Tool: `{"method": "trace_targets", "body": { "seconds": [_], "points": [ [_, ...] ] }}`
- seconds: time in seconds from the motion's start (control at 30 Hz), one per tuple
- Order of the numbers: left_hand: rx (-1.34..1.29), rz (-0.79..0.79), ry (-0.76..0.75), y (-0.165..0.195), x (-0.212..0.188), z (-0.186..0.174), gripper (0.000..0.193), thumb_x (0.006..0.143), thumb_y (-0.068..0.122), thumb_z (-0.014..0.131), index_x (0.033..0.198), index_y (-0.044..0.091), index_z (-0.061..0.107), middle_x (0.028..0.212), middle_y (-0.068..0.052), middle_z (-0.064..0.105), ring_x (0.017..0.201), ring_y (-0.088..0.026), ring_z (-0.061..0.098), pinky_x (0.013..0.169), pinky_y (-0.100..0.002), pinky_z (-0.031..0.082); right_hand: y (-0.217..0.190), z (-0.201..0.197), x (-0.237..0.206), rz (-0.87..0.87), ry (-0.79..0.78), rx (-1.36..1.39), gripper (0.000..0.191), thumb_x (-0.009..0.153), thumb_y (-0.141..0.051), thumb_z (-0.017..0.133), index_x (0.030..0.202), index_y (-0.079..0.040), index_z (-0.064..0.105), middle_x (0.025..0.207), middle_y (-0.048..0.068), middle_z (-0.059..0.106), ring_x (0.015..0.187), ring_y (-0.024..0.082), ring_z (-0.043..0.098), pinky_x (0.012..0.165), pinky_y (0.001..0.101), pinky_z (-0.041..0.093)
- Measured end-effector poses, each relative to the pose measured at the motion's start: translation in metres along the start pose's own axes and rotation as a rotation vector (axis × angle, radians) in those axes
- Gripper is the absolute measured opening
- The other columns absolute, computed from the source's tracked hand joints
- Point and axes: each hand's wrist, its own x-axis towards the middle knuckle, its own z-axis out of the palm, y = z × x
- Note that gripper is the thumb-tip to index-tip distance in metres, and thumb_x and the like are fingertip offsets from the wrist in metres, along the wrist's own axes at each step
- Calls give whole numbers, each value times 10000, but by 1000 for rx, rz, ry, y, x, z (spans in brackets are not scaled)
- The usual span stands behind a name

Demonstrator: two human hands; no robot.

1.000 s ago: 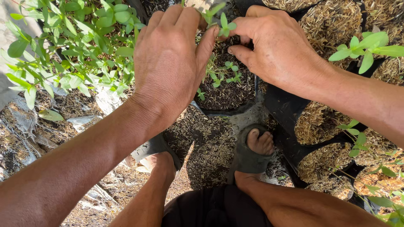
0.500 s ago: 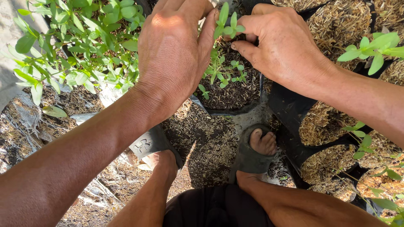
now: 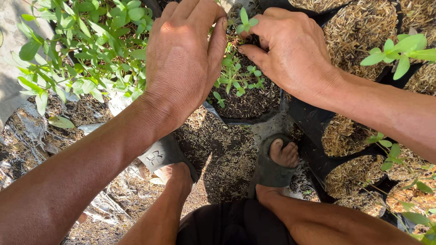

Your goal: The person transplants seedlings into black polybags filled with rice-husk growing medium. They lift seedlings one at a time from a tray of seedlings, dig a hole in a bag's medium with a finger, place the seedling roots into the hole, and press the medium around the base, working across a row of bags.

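A black grow bag (image 3: pixel 236 119) of dark soil with small green weeds (image 3: pixel 236 77) stands in front of me. My left hand (image 3: pixel 184 54) rests over its left side, fingers pointing away and close together, palm down on the soil. My right hand (image 3: pixel 290 50) reaches in from the right, with thumb and fingers pinched on a small green seedling (image 3: pixel 245 20) near the top of the bag. What lies under the left palm is hidden.
A leafy green bush (image 3: pixel 86 50) crowds the left. Several black bags topped with straw mulch (image 3: pixel 363 36) and young plants (image 3: pixel 399 50) line the right. My feet in grey sandals (image 3: pixel 272 168) stand on husk-strewn plastic sheeting (image 3: pixel 222 154).
Both hands have shifted up and farther over the bag. The right fingers have closed tighter on the seedling.
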Motion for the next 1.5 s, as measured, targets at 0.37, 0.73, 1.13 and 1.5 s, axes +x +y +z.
{"method": "trace_targets", "body": {
  "seconds": [0.37, 0.73, 1.13, 1.5],
  "points": [
    [26, 3, -24, 4, 1, -4, 145, 1043, 54, 689, 1156, 37, 600, 1180, -97, 634, 1111, -321, 614, 935, -479, 465, 3, 0, 4, 0, 40, 145, 170, 969, -40, 837, 1022, 11, 684, 911, 114, 608, 784, 279, 653, 672, 414, 517],
    [-63, 5, 30, 10, 1, -12, 366, 1051, 50, 715, 1332, 14, 483, 1232, -125, 636, 1139, -322, 599, 979, -473, 450, -7, -12, 4, 116, -28, 345, 185, 945, -76, 804, 1078, -4, 698, 1071, 102, 616, 715, 165, 632, 606, 339, 503],
    [-49, 48, -160, 8, -1, -5, 789, 912, 133, 859, 1505, 18, 352, 1318, -157, 584, 1227, -342, 561, 1033, -504, 412, -4, -8, 1, 119, -2, 529, 141, 993, 17, 709, 1126, -13, 672, 1075, 44, 508, 763, 95, 576, 617, 269, 485],
    [-153, 9, -185, 10, 13, 14, 902, 782, 64, 884, 1515, 112, 360, 1156, -99, 703, 1147, -319, 628, 1006, -512, 421, 1, -10, -9, 84, -5, 619, 162, 1048, 13, 715, 1190, 6, 638, 1097, 20, 555, 898, 78, 581, 726, 251, 503]
  ]
}}
